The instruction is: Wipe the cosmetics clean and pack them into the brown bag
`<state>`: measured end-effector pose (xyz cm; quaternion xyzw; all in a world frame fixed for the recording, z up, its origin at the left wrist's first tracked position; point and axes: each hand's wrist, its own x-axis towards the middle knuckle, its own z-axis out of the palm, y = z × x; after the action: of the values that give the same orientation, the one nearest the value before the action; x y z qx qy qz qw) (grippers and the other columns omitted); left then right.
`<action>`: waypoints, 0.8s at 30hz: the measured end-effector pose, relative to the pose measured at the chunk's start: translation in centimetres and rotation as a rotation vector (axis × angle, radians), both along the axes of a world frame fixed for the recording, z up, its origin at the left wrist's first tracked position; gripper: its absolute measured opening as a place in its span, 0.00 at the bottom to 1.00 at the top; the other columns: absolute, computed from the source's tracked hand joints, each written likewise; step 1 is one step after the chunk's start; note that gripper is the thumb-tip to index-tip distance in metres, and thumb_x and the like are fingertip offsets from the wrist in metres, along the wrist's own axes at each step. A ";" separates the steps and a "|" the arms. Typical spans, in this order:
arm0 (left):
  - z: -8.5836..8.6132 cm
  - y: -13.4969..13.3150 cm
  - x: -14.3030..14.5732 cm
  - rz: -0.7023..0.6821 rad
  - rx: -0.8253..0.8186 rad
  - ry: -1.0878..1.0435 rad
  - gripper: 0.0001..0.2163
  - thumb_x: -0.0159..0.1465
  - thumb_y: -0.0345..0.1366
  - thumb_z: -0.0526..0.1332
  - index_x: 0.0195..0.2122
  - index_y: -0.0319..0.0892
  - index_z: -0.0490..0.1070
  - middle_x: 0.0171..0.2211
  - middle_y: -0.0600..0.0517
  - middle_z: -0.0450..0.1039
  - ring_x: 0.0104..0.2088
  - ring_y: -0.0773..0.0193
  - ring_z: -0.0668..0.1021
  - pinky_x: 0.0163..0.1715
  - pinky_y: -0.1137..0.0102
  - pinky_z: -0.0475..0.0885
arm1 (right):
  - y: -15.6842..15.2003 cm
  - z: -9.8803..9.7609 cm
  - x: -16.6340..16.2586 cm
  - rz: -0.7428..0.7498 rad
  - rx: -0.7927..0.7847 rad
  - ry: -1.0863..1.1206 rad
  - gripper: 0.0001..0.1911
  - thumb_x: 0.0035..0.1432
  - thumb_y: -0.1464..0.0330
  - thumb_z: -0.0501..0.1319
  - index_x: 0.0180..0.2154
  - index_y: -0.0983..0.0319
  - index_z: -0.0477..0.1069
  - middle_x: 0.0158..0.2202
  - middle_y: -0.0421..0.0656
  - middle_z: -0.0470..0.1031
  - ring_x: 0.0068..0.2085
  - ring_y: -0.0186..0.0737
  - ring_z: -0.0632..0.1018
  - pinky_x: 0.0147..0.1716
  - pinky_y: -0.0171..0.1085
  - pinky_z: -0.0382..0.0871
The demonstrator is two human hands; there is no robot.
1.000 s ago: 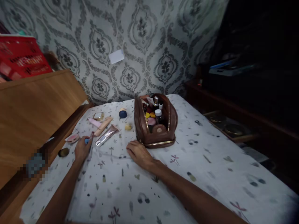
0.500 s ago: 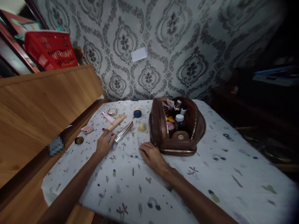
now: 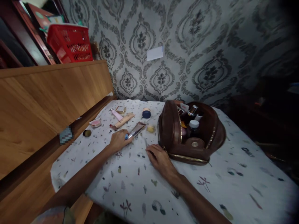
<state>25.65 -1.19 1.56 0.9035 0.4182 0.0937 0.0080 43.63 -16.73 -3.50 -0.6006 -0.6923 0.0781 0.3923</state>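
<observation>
My left hand (image 3: 118,140) has its fingers around the blue-capped end of a silver squeeze tube (image 3: 136,130), which lies at a slant just above or on the cloth. My right hand (image 3: 161,159) rests on the cloth with fingers loosely extended, beside the front left corner of a brown toiletry bag (image 3: 187,154). The bag gapes open; inside are a dark bottle with a white cap (image 3: 194,124), a silver-topped bottle (image 3: 192,110) and other small items. Between tube and bag sits a small yellow item (image 3: 150,128).
Beyond the left hand lie a peach tube (image 3: 125,120), a pink tube (image 3: 116,114), a gold-edged compact (image 3: 121,109), a pink compact (image 3: 95,123) and a dark round item (image 3: 87,133). A navy-based jar (image 3: 146,113) stands farther back. A wooden panel (image 3: 58,93) borders the left; patterned wall behind.
The view has turned left, so everything sits farther right. In my left hand, the silver tube has rolled, showing more of its flat side. My right hand stays beside the bag.
</observation>
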 end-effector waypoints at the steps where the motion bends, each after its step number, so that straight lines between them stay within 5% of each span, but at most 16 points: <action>1: 0.0 0.1 0.2 0.025 0.003 0.003 0.13 0.65 0.47 0.58 0.37 0.43 0.73 0.40 0.48 0.78 0.42 0.56 0.79 0.36 0.68 0.68 | 0.0 0.0 0.0 0.003 0.003 0.000 0.10 0.64 0.73 0.53 0.37 0.62 0.73 0.37 0.47 0.77 0.41 0.45 0.75 0.44 0.42 0.70; 11: -0.5 2.0 0.6 0.168 0.081 -0.095 0.18 0.69 0.52 0.52 0.48 0.44 0.70 0.48 0.45 0.74 0.49 0.54 0.76 0.41 0.66 0.69 | 0.1 -0.1 0.1 0.018 0.006 0.022 0.10 0.64 0.72 0.53 0.37 0.61 0.74 0.37 0.46 0.78 0.41 0.45 0.76 0.43 0.42 0.71; 17: -0.5 4.6 -2.4 0.282 0.115 -0.135 0.16 0.72 0.42 0.48 0.54 0.42 0.67 0.54 0.41 0.69 0.56 0.51 0.69 0.41 0.64 0.70 | 0.0 0.3 0.0 0.028 0.020 0.025 0.11 0.64 0.71 0.53 0.37 0.60 0.74 0.37 0.46 0.78 0.40 0.45 0.77 0.42 0.43 0.72; 24: -1.0 6.9 -3.9 0.257 0.034 -0.116 0.15 0.71 0.40 0.50 0.48 0.40 0.72 0.49 0.42 0.75 0.52 0.52 0.72 0.47 0.62 0.69 | 0.1 0.2 0.1 0.033 0.012 0.027 0.11 0.64 0.70 0.53 0.37 0.60 0.74 0.37 0.48 0.79 0.41 0.46 0.77 0.43 0.44 0.73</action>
<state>21.72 5.72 0.57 0.8357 0.5274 0.1529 0.0048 43.77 -16.67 -3.34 -0.5856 -0.6972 0.0887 0.4040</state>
